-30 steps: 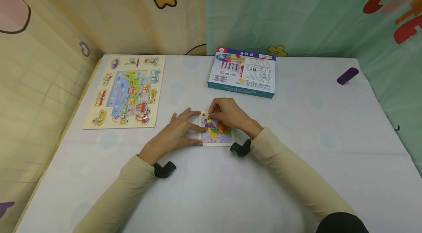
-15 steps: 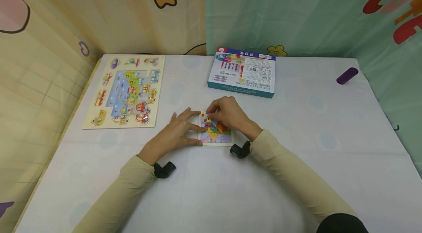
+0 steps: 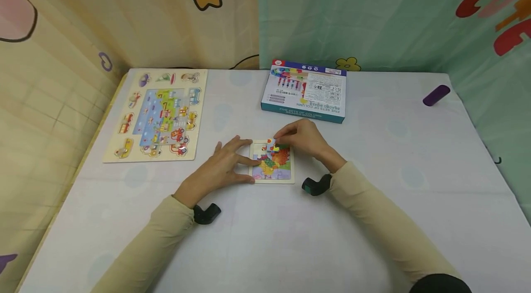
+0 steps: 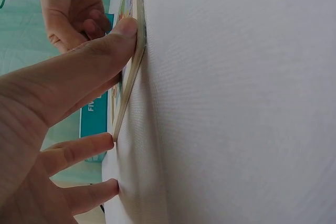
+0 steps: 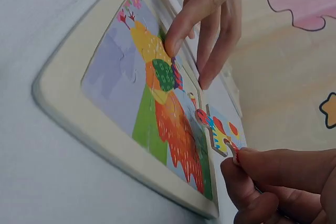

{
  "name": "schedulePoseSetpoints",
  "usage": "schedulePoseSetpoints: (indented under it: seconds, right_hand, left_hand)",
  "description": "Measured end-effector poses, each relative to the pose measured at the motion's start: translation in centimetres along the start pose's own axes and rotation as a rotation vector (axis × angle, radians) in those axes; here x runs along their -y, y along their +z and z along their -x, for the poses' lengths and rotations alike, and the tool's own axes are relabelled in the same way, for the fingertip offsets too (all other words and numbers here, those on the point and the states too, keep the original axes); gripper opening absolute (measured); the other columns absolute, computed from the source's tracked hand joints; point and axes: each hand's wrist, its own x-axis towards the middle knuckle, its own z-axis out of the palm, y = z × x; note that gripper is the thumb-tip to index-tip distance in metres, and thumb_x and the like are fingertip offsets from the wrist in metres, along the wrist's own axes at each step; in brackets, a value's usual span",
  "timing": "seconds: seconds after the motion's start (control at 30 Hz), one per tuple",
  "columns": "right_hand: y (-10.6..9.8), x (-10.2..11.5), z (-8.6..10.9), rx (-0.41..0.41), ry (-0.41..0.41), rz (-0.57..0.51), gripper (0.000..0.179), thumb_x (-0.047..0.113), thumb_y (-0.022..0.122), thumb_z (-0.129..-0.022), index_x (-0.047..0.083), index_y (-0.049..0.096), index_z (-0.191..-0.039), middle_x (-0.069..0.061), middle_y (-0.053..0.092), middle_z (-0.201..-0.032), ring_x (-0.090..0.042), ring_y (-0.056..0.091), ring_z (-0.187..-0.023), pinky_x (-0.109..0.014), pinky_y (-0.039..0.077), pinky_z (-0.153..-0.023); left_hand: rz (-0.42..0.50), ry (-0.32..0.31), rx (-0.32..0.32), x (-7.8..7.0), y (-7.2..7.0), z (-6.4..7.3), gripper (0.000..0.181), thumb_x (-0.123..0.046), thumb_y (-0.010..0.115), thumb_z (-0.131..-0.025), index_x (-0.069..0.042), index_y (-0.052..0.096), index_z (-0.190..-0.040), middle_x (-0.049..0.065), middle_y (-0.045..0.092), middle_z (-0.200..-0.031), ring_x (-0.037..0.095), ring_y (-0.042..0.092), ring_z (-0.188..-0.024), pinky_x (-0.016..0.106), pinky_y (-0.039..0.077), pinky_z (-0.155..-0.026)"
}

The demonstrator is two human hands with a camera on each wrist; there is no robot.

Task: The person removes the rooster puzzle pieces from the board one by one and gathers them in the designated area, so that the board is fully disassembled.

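A small jigsaw puzzle (image 3: 271,181) in a pale wooden tray lies flat mid-table, its picture a colourful rooster. My right hand (image 3: 304,138) pinches a jigsaw piece (image 5: 223,132) between thumb and fingers, tilted at the far edge of the tray. The pale tray bottom shows at the upper left of the picture. Spread fingers of my left hand (image 3: 226,164) touch the tray's left side, one of them reaching onto the picture. In the left wrist view the thumb (image 4: 105,51) lies on the near edge of the tray.
To the left lies a larger wooden puzzle board (image 3: 120,145) with vehicle pieces and cards on it. A flat boxed set (image 3: 304,92) stands at the back middle. Far right is a purple cylinder (image 3: 436,95). Printed curtains (image 3: 352,16) hang behind the white table.
My right hand has moved right from the tray's upper left corner, drawing a jigsaw piece out and uncovering pale tray bottom there. My left hand stays put.
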Motion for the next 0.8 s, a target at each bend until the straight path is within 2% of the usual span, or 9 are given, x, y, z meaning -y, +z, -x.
schedulePoseSetpoints:
  seconds: [0.27, 0.57, 0.8]
  right_hand:
    - [-2.3, -1.6, 1.6, -0.048, 0.094, 0.019, 0.017, 0.020, 0.072, -0.090, 0.009, 0.078, -0.101, -0.005, 0.073, -0.101, -0.023, 0.057, -0.086, -0.031, 0.048, -0.074]
    - [-4.2, -3.4, 2.7, -0.066, 0.152, 0.070, 0.017, 0.018, 0.071, -0.091, 0.007, 0.078, -0.101, -0.008, 0.073, -0.101, -0.023, 0.052, -0.085, -0.031, 0.040, -0.070]
    - [-4.6, -3.7, 3.1, -0.080, 0.126, 0.127, 0.015, 0.015, 0.071, -0.090, 0.005, 0.078, -0.099, -0.009, 0.074, -0.097, -0.022, 0.056, -0.085, -0.029, 0.044, -0.071]
  left_hand:
    - [0.011, -0.001, 0.008, -0.1, -0.1, 0.0, 0.048, -0.035, 0.086, -0.073, -0.021, 0.074, -0.117, 0.011, 0.042, -0.151, 0.041, 0.020, -0.146, 0.074, 0.012, -0.108]
    - [0.013, 0.005, 0.003, -0.1, -0.1, 0.0, 0.047, -0.034, 0.087, -0.073, -0.021, 0.075, -0.116, 0.011, 0.043, -0.151, 0.041, 0.020, -0.146, 0.074, 0.011, -0.108]
    - [0.021, 0.000, 0.004, -0.1, -0.1, 0.1, 0.048, -0.034, 0.087, -0.072, -0.021, 0.075, -0.117, 0.011, 0.043, -0.151, 0.041, 0.020, -0.146, 0.073, 0.011, -0.108]
